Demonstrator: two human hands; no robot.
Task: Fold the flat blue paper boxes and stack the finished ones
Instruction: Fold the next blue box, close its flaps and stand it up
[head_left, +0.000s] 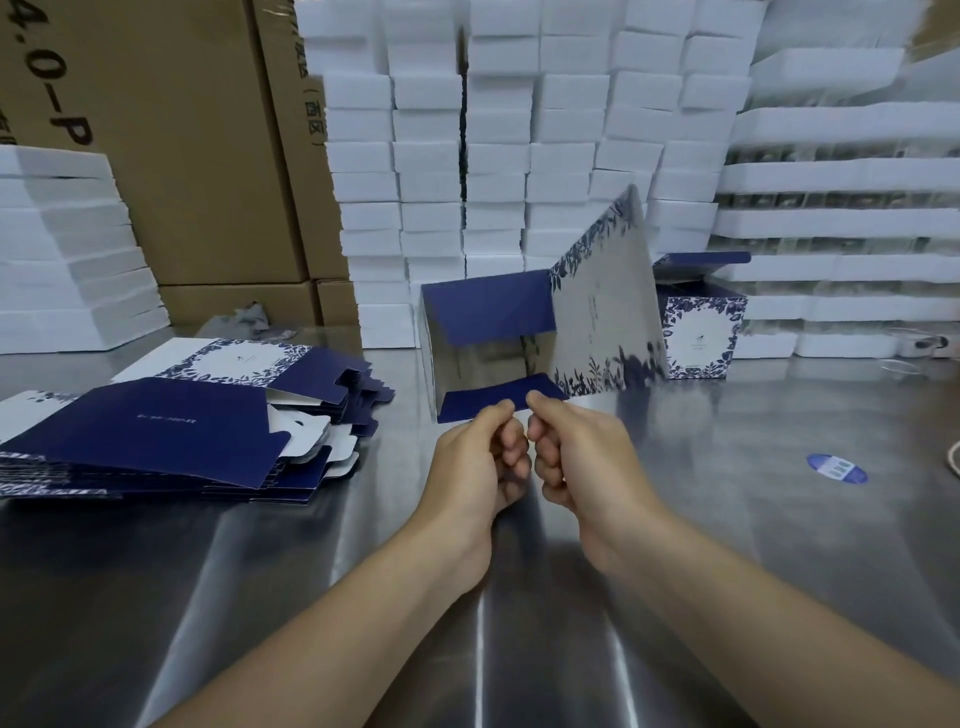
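The steel surface (727, 519) is carrying the half-open blue box (602, 312) in the middle. Loads of white blocks (519, 130) are standing stacked behind that box, the pile of flat boxes (156, 436) is lying left of it, and a finished box (701, 332) is sitting just behind-right. Both the left hand (478, 462) and right hand (582, 452) are pinching its near flap (493, 402), grip narrow.

Packing workshop or packaging storeroom. A steel-topped desk (727, 545) is the work surface. Behind it a wall of stacked white blocks (498, 156) (foam or boxes, can't tell) runs out of the top of the view. More white stacks (62, 260) sit at left and white trays (831, 171) are piled at right. Tall brown cartons (182, 156) with printed codes stand at back left. On the desk are a pile of flat blue box blanks (156, 431), a half-folded box (488, 312) and one finished box (701, 338) with floral print.
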